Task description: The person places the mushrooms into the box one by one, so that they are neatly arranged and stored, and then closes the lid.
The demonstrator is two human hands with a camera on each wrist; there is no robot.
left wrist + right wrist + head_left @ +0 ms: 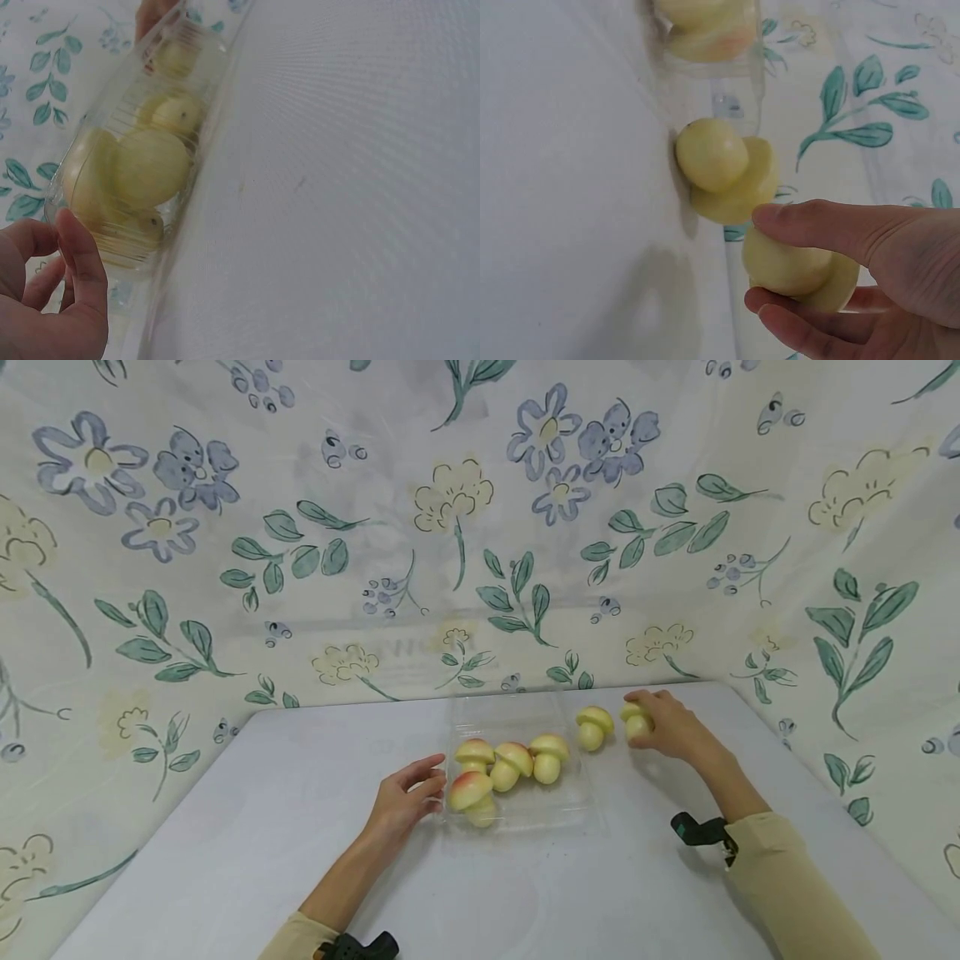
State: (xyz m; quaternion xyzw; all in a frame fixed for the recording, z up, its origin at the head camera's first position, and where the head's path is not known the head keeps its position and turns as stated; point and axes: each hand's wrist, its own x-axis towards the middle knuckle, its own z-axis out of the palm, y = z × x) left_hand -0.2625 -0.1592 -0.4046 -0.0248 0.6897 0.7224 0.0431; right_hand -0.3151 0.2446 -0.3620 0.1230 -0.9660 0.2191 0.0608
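Observation:
My right hand point(667, 727) grips a yellow mushroom-shaped piece point(787, 262) between thumb and fingers, at the back right of the table. Just left of it a second mushroom-shaped piece point(592, 728) stands on the table; its round stem and wider cap show in the right wrist view. A clear plastic box point(525, 818) holds several more such pieces point(512, 766), some with a reddish blush on the cap. At the box's left side, my left hand point(408, 793) pinches its rim between thumb and finger, as the left wrist view point(56, 292) shows.
The white table point(300, 793) ends at a back edge against a hanging cloth point(420, 635) printed with flowers and leaves. Dark camera mounts point(697, 829) sit on both wrists, below tan sleeves point(795, 885).

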